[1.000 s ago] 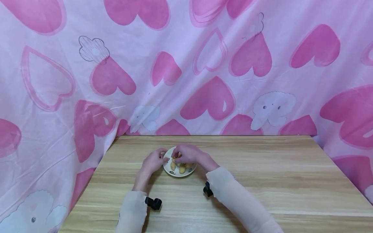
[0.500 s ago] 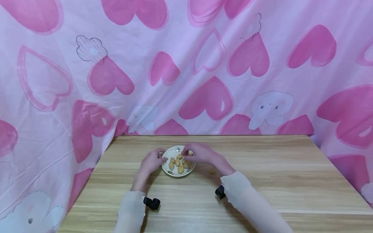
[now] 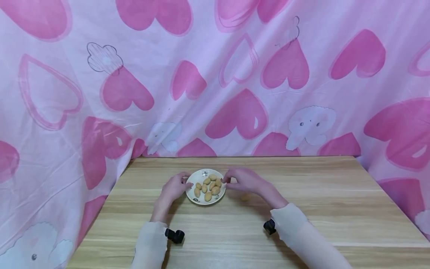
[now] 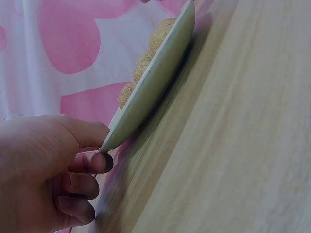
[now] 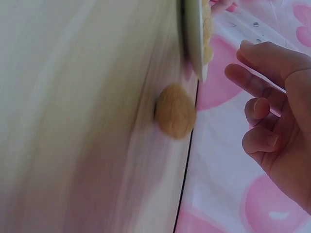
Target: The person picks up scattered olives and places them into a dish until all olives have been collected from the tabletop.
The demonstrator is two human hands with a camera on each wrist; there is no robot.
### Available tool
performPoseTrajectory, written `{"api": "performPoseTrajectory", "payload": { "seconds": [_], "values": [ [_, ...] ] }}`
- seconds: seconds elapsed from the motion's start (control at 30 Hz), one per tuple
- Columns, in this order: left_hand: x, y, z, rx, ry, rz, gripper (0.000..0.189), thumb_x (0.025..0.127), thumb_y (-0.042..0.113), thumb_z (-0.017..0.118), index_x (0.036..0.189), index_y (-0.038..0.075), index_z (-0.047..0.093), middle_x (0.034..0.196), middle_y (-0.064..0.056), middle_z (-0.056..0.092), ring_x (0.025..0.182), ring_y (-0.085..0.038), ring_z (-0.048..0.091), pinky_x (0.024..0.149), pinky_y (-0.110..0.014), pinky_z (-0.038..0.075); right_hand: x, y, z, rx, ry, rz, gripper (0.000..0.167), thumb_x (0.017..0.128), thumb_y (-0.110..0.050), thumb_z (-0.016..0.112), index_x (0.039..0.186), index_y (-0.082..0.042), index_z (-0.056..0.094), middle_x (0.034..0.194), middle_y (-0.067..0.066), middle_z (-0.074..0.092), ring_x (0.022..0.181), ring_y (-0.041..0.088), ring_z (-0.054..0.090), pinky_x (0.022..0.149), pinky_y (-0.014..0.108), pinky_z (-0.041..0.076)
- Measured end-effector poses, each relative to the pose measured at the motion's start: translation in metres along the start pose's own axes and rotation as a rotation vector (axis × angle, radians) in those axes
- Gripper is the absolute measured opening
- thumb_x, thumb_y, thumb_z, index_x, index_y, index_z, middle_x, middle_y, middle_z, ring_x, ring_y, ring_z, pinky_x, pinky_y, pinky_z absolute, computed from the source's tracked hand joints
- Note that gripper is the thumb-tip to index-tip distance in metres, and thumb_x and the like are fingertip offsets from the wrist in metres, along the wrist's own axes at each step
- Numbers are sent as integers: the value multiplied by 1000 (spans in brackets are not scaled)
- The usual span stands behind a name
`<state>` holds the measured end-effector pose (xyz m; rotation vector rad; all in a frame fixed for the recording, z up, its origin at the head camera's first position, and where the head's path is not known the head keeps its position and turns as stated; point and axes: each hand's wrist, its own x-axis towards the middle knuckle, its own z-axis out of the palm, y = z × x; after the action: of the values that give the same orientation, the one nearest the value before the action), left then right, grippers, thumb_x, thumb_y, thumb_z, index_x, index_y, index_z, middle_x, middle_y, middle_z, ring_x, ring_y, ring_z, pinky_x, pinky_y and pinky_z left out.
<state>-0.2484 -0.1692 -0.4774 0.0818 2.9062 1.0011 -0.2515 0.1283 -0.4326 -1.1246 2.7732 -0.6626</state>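
A shallow white plate (image 3: 196, 200) with small dark prints holds several walnuts (image 3: 215, 190) on the table. At its left edge my left hand (image 3: 174, 186) pinches the rim; the left wrist view shows the plate's rim (image 4: 146, 102) between thumb and index finger. My right hand (image 3: 248, 181) hovers by the plate's right edge, its thumb and index finger (image 5: 272, 56) extended and apart with nothing between them. One loose walnut (image 5: 175, 111) lies on the table to the right of the plate, below the right wrist in the head view.
The light wooden table (image 3: 319, 209) spreads in front of me. Its far edge meets a pink cloth (image 3: 188, 112) printed with hearts, which also hangs along the left and right sides. A small black camera (image 3: 174, 235) sits on each sleeve.
My right hand has drawn back rightward from over the plate to beside its rim, uncovering the walnuts there. The loose walnut on the table has come into view. My left hand keeps its hold.
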Motion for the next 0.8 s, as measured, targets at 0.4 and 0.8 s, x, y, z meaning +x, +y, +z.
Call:
{"api": "performPoseTrajectory", "payload": {
  "seconds": [0.4, 0.8],
  "values": [
    [0, 0, 0, -4, 0, -6, 42, 89, 26, 69, 130, 17, 63, 76, -1, 56, 68, -16, 49, 60, -31, 35, -25, 19, -5, -93, -53, -34, 17, 91, -24, 68, 106, -19, 76, 96, -11, 67, 91, 12, 65, 83, 34, 52],
    [-1, 1, -1, -6, 1, 2, 42, 88, 24, 70, 129, 16, 63, 76, -1, 57, 69, -16, 50, 61, -31, 36, -47, 37, -4, 16, -194, 53, 20, 86, -24, 75, 104, -31, 73, 98, -17, 65, 87, 5, 60, 83, 29, 50]
  ]
}}
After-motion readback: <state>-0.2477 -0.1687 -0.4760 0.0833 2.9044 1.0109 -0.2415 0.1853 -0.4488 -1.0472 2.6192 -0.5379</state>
